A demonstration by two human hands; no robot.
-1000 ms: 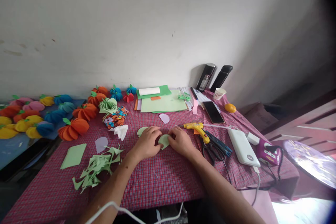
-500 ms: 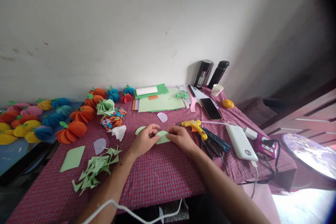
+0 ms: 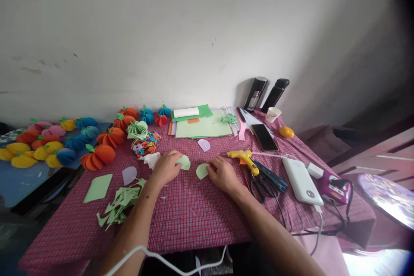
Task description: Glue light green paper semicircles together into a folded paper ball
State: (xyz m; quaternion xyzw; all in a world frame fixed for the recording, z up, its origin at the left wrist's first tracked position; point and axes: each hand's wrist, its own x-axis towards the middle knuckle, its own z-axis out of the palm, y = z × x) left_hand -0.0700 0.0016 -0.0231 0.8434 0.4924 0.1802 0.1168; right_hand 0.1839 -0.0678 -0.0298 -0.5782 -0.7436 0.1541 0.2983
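Note:
My left hand [image 3: 167, 166] is closed at the edge of a small rounded pale green paper piece [image 3: 184, 162], with the thumb near its left side. My right hand [image 3: 222, 173] pinches the right edge of a second pale green paper piece [image 3: 202, 171], rounded with a pointed lower end. The two pieces are apart, close over the checked cloth. Beyond them lies a lilac paper piece [image 3: 204, 145], and another lilac piece [image 3: 129, 175] rests left of my left hand. Green paper scraps [image 3: 120, 205] lie beside my left forearm.
A yellow glue gun [image 3: 245, 158] and black scissors [image 3: 261, 186] lie right of my right hand. Farther right are a white power bank [image 3: 302, 181] and cords. Paper pumpkins [image 3: 98, 157] crowd the left; coloured sheets [image 3: 202, 127], a phone [image 3: 264, 137] and bottles [image 3: 256, 94] stand behind.
My hands have moved apart. Previously both met at one green piece, with another behind my left hand; now each hand has its own piece. The view has shifted slightly.

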